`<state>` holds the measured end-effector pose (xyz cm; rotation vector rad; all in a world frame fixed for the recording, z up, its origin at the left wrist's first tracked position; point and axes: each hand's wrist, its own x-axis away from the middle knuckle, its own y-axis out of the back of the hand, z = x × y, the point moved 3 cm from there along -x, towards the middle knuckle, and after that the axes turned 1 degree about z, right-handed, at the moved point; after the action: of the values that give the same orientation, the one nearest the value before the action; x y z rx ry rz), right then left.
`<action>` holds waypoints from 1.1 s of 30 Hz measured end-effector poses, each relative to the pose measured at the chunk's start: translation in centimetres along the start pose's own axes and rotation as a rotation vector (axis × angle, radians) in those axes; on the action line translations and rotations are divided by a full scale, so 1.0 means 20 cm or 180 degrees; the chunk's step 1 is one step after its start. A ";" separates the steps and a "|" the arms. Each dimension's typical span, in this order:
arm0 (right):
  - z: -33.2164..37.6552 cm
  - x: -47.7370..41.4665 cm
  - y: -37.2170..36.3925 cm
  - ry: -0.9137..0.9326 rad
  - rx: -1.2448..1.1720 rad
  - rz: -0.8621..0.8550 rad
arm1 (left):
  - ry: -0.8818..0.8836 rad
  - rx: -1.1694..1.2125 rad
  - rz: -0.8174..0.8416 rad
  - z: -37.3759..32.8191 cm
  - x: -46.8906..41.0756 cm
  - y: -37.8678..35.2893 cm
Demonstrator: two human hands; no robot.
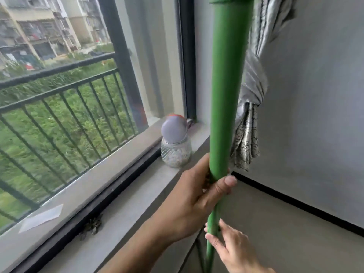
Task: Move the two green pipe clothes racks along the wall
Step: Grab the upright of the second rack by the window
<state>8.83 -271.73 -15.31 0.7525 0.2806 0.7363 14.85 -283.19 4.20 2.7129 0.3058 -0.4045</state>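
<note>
Green pipe upright (226,91) runs top to bottom through the right-centre of the frame, slightly tilted, with a wider collar fitting at the top edge. It is part of one clothes rack; the rest of the rack and the second rack are out of view.

Left hand (189,201), lower centre, is wrapped around the pipe, thumb across the front, fingers curled behind. Right hand (226,243), lower right, sits lower on the same pipe: fingers pressed flat against it from the right, fingertips touching, not clearly closed round it.

Progress, as a judgement: early to mid. Both hands are on one rack, so this looks like the grab-and-shift of one rack. Cannot tell whether it has reached its spot; the other rack's status is unknown.

Materials: the pipe is smooth matte green plastic, round and rigid. The wall (319,95) on the right is flat grey paint with a black skirting line at its base. A knotted curtain (250,119) hangs just behind the pipe, shiny grey fabric with a dark crackle print lower down. A ribbed clear glass jar (175,150) with a rounded grey lid stands on the smooth grey stone windowsill (110,182), just left of the pipe. A dark metal railing (59,91) shows outside the window, upper left.
</note>
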 end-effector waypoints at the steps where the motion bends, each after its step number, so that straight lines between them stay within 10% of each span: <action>1: 0.00 -0.02 0.02 -0.0102 -0.0024 -0.0079 | -0.0085 -0.0022 0.0110 0.02 -0.06 0.00; 33: -1.04 -1.57 1.18 -0.0650 -0.0233 -0.0915 | -0.0168 -0.0121 0.0257 0.50 -2.24 -0.71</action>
<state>-35.49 -270.95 -14.07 0.6939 0.1703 0.3922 -33.18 -281.33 4.95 2.6623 0.1867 -0.4416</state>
